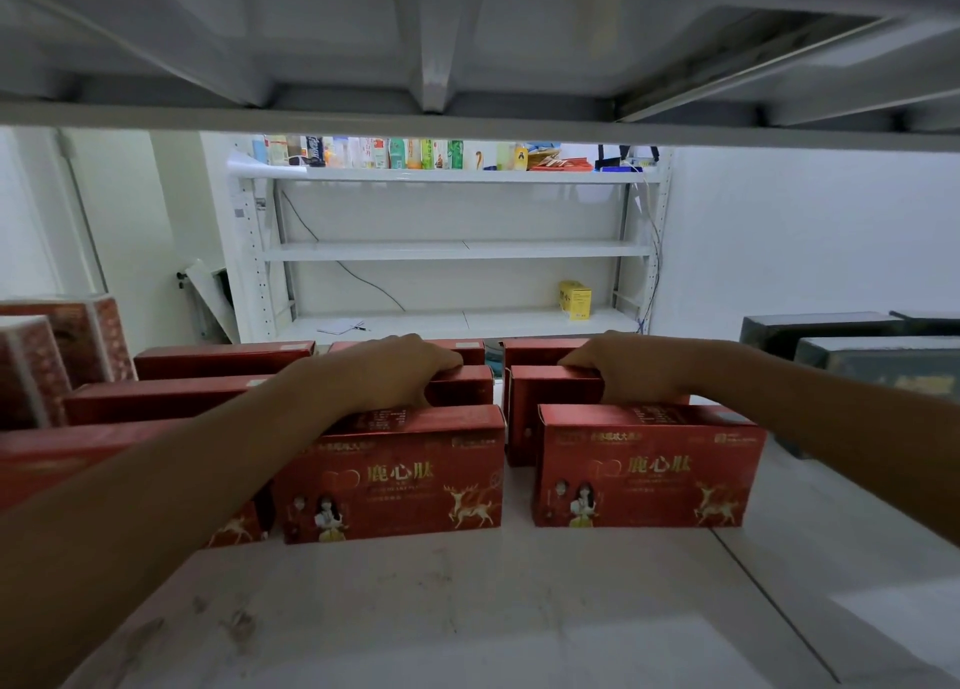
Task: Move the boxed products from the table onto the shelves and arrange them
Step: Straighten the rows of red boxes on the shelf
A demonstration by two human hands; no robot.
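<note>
Several red boxes with gold deer print stand in rows on a white shelf board point(467, 600). Two front boxes face me: one at centre point(395, 480) and one to the right point(649, 472). My left hand point(384, 371) reaches over the centre front box and grips the top edge of the red box behind it point(462, 384). My right hand point(628, 368) reaches over the right front box and grips the top of the box behind that one point(550, 392). More red boxes point(223, 358) stand in the back row.
Patterned red-and-white boxes point(57, 355) stand at the left end of the shelf, dark boxes point(852, 350) at the right. The shelf above point(467, 116) hangs low overhead. Across the room a white rack point(457, 249) holds a yellow box point(575, 298) and assorted packages on top.
</note>
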